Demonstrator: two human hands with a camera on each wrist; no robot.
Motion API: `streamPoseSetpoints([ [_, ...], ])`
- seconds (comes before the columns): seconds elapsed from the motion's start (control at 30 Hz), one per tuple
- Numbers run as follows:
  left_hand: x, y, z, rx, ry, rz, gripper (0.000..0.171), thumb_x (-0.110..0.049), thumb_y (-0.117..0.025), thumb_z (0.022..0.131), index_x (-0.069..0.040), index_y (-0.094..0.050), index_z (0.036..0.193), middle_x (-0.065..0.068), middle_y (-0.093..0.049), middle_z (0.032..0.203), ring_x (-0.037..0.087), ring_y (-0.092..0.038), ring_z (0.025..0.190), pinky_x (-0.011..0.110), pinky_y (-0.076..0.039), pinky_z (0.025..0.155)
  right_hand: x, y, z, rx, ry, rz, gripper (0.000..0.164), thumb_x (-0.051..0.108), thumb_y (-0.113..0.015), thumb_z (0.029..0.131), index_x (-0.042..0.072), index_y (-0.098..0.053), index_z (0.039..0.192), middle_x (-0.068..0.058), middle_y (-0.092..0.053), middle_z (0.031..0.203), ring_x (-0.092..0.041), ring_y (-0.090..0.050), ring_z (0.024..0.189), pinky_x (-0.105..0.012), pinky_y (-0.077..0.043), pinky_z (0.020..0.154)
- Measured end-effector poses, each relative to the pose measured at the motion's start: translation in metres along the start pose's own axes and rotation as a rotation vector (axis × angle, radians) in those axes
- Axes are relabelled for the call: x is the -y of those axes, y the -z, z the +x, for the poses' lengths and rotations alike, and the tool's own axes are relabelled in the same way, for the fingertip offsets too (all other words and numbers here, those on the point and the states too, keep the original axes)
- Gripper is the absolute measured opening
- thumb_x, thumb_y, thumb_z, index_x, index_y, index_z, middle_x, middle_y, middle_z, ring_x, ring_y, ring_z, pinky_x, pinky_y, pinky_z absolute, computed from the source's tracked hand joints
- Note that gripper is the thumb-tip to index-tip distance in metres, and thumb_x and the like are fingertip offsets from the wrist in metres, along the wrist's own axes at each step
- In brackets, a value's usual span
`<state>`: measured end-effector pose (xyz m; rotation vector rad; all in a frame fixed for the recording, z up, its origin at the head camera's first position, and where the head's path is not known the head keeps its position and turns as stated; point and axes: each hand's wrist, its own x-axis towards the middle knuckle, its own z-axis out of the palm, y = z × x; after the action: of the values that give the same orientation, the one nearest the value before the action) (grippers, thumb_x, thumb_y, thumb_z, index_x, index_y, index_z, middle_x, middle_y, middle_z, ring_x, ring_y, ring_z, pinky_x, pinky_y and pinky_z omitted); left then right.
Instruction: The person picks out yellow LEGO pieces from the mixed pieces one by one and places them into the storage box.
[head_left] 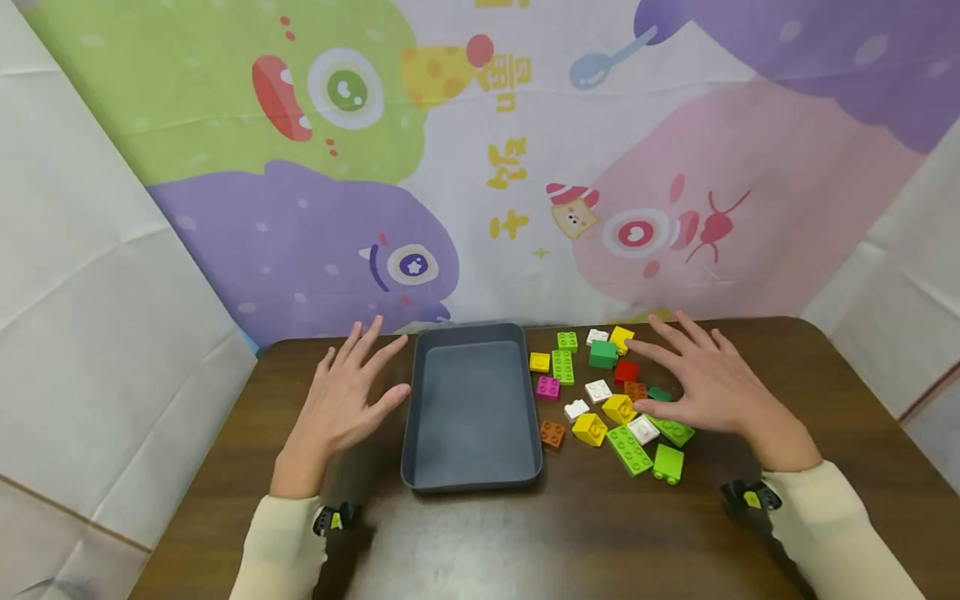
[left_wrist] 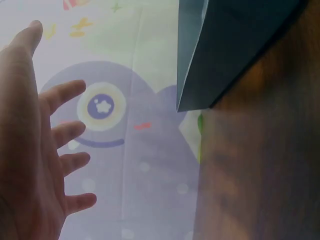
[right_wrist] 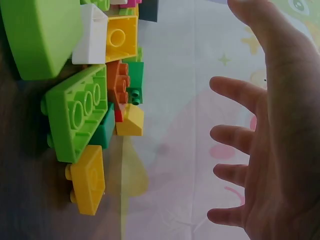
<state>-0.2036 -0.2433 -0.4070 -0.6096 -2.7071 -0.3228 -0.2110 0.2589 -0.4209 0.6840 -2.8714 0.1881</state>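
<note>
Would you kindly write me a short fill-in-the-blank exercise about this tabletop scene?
In the head view, the toy blocks lie to the ____ of the tray.
The left grip and right grip each hold ____.
The number of blocks inside the tray is ____.
The orange-brown block nearest the tray shows ____ studs.

Missing words: right; nothing; zero; four.
</note>
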Motion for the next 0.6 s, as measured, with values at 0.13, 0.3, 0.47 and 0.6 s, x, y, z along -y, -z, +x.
streamPoseSetpoints([
  [0.13,0.002,-0.001,-0.001,-0.032,0.013,-0.007,0.066,-0.057,-0.058,0.092,-0.037,-0.040,0.153,0.003,-0.017,0.170,0.037,-0.018,0.153,0.077,-0.030,0.107,-0.001,0.003,-0.001,-0.001,-0.011,0.000,0.086,0.071,-0.068,0.076,0.034,-0.046,0.150,-0.014,-0.031,0.164,-0.044,-0.018,0.150,-0.082,-0.023,0.107],
  [0.3,-0.001,-0.008,-0.001,-0.081,0.013,-0.062,0.066,-0.052,-0.062,0.092,-0.035,-0.042,0.152,0.003,-0.013,0.170,0.037,-0.015,0.154,0.078,-0.031,0.105,0.000,0.000,0.001,0.004,0.010,-0.008,0.089,0.075,-0.066,0.074,0.034,-0.046,0.150,-0.013,-0.031,0.165,-0.044,-0.018,0.150,-0.082,-0.023,0.107],
  [0.47,0.002,-0.017,-0.003,-0.056,0.002,-0.191,0.059,-0.041,-0.059,0.097,-0.035,-0.040,0.153,0.003,-0.014,0.170,0.037,-0.015,0.153,0.081,-0.030,0.103,0.001,-0.002,0.002,0.013,0.014,-0.008,0.089,0.075,-0.067,0.074,0.034,-0.046,0.150,-0.013,-0.031,0.165,-0.044,-0.018,0.150,-0.082,-0.024,0.106],
  [0.6,0.007,-0.026,-0.005,-0.012,0.003,-0.284,0.057,-0.036,-0.056,0.100,-0.034,-0.038,0.154,0.003,-0.014,0.170,0.034,-0.014,0.154,0.080,-0.029,0.105,0.002,-0.004,0.003,0.018,0.011,0.001,0.091,0.074,-0.069,0.072,0.033,-0.046,0.150,-0.013,-0.031,0.165,-0.044,-0.017,0.150,-0.083,-0.023,0.107],
])
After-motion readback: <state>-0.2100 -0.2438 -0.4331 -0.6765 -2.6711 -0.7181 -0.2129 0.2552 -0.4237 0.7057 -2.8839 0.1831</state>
